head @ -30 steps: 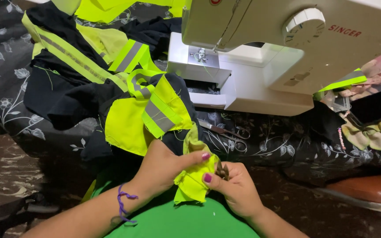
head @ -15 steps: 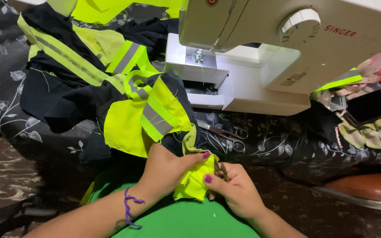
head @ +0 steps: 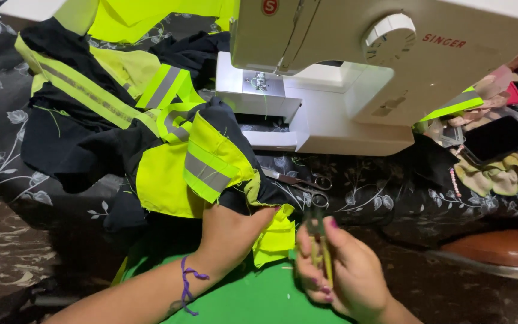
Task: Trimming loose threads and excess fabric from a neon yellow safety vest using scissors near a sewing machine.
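Note:
My left hand [head: 230,233] pinches a neon yellow fabric piece [head: 276,239] that hangs from a pile of black and yellow garments with grey reflective stripes [head: 169,162]. My right hand [head: 346,273] is a little to the right of that fabric, apart from it, holding small thread snips [head: 319,243] with yellow handles, tips pointing up. A purple thread bracelet circles my left wrist. A green garment [head: 253,300] covers my lap below both hands.
A white sewing machine [head: 355,78] stands at the back right on a black floral cloth [head: 385,192]. Metal scissors [head: 298,182] lie in front of it. A dark phone [head: 496,139] and fabric scraps sit at the far right.
My right hand has pulled away to the right from the yellow fabric, with the snips in it. My left hand keeps its hold on the fabric.

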